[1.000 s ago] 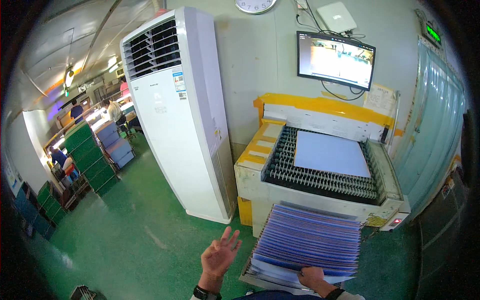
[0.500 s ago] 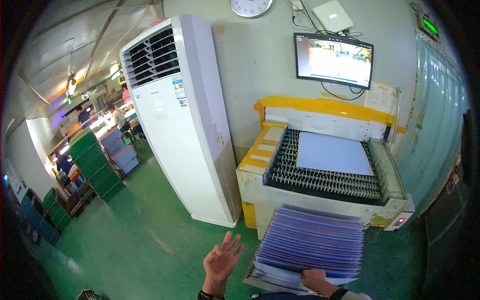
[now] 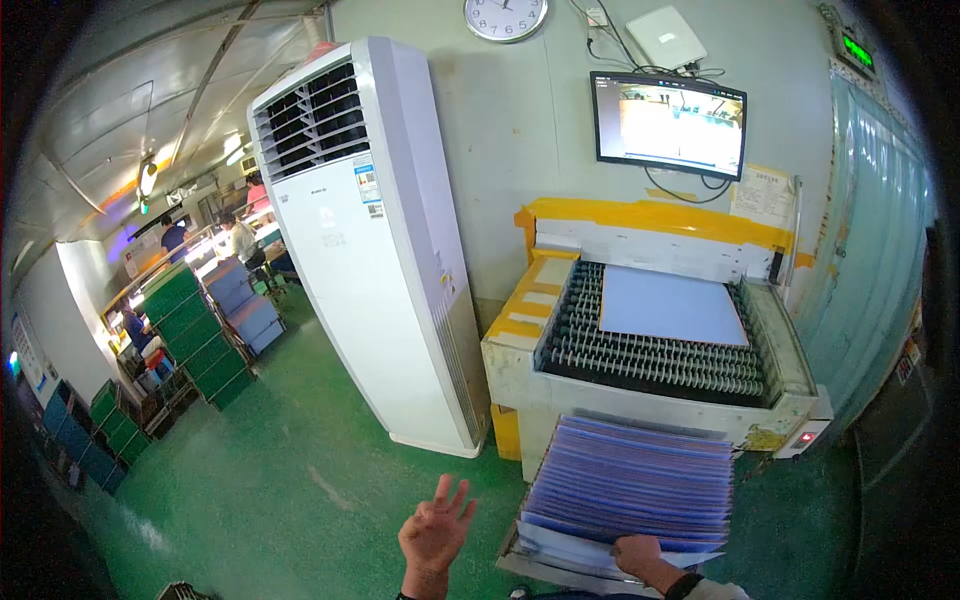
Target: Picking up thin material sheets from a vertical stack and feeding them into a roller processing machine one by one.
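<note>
My left hand (image 3: 433, 534) is raised over the green floor, left of the rack, holding nothing. Some of its fingers stretch up apart, while others look bent. My right hand (image 3: 638, 556) is closed at the upper edge of the frontmost pale blue panel (image 3: 570, 546); its fingertips are partly hidden. Behind that panel, a rack holds a dense row of thin upright blue panels (image 3: 630, 470). Beyond them, a flat pale blue panel (image 3: 672, 305) lies on the rollers (image 3: 650, 362) of a conveyor machine.
A tall white air conditioner (image 3: 385, 250) stands left of the machine (image 3: 640, 398). A monitor (image 3: 668, 125) and a clock (image 3: 505, 15) hang on the wall. Green racks (image 3: 195, 335) and several people at lit benches are farther left. A translucent strip curtain (image 3: 875, 240) hangs at right.
The view has shifted slightly. My left hand has moved a little lower and to the left. My right hand stays at the front panel, and the panel on the rollers looks unmoved.
</note>
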`<state>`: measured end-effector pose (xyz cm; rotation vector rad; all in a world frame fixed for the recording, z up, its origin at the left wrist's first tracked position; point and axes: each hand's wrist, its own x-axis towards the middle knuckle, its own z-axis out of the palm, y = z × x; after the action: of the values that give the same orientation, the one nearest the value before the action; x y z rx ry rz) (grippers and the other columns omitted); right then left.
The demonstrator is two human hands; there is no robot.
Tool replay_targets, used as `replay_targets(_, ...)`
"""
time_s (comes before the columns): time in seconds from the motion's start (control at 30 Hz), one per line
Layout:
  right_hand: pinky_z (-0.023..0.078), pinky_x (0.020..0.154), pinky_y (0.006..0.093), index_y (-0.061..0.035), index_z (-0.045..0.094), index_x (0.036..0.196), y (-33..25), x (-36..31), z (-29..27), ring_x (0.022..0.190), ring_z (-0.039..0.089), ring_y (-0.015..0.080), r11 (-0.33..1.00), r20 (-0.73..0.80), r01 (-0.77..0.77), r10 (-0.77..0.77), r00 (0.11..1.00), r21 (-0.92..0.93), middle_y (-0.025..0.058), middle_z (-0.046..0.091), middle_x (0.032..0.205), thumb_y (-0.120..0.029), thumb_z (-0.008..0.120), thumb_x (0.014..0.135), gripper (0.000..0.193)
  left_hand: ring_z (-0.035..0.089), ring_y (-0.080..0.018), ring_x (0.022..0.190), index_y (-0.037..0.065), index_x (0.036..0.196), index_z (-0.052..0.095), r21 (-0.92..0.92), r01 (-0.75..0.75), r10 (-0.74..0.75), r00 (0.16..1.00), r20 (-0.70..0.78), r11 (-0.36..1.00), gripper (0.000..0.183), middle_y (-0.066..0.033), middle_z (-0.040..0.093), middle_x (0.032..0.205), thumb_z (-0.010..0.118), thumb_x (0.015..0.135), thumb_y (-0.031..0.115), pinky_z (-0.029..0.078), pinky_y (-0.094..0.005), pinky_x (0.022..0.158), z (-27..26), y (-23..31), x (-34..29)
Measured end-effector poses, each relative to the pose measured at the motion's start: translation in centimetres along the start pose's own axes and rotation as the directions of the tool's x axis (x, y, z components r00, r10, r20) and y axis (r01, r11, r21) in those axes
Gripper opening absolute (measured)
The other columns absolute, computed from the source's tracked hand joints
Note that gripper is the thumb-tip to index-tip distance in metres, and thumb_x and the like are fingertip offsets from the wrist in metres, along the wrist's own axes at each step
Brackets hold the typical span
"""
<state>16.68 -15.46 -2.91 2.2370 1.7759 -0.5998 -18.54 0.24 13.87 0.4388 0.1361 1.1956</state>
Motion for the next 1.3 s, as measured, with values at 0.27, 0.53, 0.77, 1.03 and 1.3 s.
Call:
replay_targets(0.27, 0.055, 0.076, 0.05, -0.0155, 0.073, 0.089, -1.6, -2.4, -4.5, 0.091, 0.07, 0.0353, 0.998, -0.034, -0.02, 0.022, 0.999, 0.052, 0.0102, 0.073, 0.091, -0.032, 0.059, 0.085, 0.022, 0.025, -0.0359, 0.147, 0.017, 0.075, 0.072, -0.005, -0.058, 0.058, 0.998, 0.015, 0.998, 0.012, -0.0023, 0.049, 0.15, 0.062, 0.08, 0.023, 0.005, -0.0536, 0.12, -0.7, 1.3, -0.8)
replay_targets(0.53, 0.053, 0.07, 0.0516, -0.0127, 0.07, 0.086, -2.5, -8.8, -15.4, 0.083, 0.068, 0.0397, 0.998, -0.189, 0.027, -0.016, 0.982, 0.056, 0.0156, 0.07, 0.083, -0.045, 0.064, 0.085, 0.033, 0.035, -0.0346, 0.142, 0.019, 0.071, 0.07, -0.005, -0.103, 0.102, 0.994, -0.037, 0.995, 0.009, -0.0005, 0.051, 0.148, 0.063, 0.074, 0.022, 0.02, -0.0532, 0.117, -0.1, 2.3, -0.6)
replay_targets(0.77, 0.053, 0.072, 0.0499, -0.0122, 0.075, 0.089, 1.5, -14.0, -20.2, 0.08, 0.068, 0.0406, 0.98, -0.425, 0.017, 0.071, 0.903, 0.199, 0.018, 0.07, 0.081, -0.047, 0.071, 0.079, 0.037, 0.026, -0.0348, 0.148, 0.019, 0.076, 0.071, 0.021, -0.138, 0.137, 0.99, 0.039, 0.99, 0.011, -0.0014, 0.044, 0.154, 0.061, 0.077, 0.023, 0.009, -0.052, 0.119, -1.6, 3.7, 0.9)
replay_targets(1.03, 0.052, 0.073, 0.0345, 0.0028, 0.071, 0.104, 8.6, -17.8, -23.6, 0.076, 0.065, 0.0157, 0.376, -0.422, 0.276, 0.394, 0.817, 0.885, 0.0071, 0.069, 0.076, -0.015, 0.077, 0.076, 0.034, 0.024, -0.0356, 0.149, 0.017, 0.076, 0.068, 0.015, -0.16, 0.159, 0.986, 0.055, 0.987, 0.009, -0.0046, 0.04, 0.157, 0.062, 0.079, 0.021, 0.01, -0.0549, 0.12, -0.7, 2.6, 2.6)
replay_targets(1.3, 0.054, 0.089, 0.0374, 0.0064, 0.062, 0.121, 12.9, -12.8, -20.8, 0.095, 0.067, 0.0249, 0.042, -0.538, 0.653, 0.608, 0.583, 0.756, 0.0176, 0.068, 0.107, -0.013, 0.054, 0.1, 0.029, 0.029, -0.0348, 0.146, 0.014, 0.088, 0.07, -0.086, -0.002, 0.02, 0.977, 0.212, 0.996, 0.013, -0.0105, 0.038, 0.157, 0.06, 0.085, 0.022, 0.015, -0.0529, 0.12, 0.2, -2.1, 2.6)
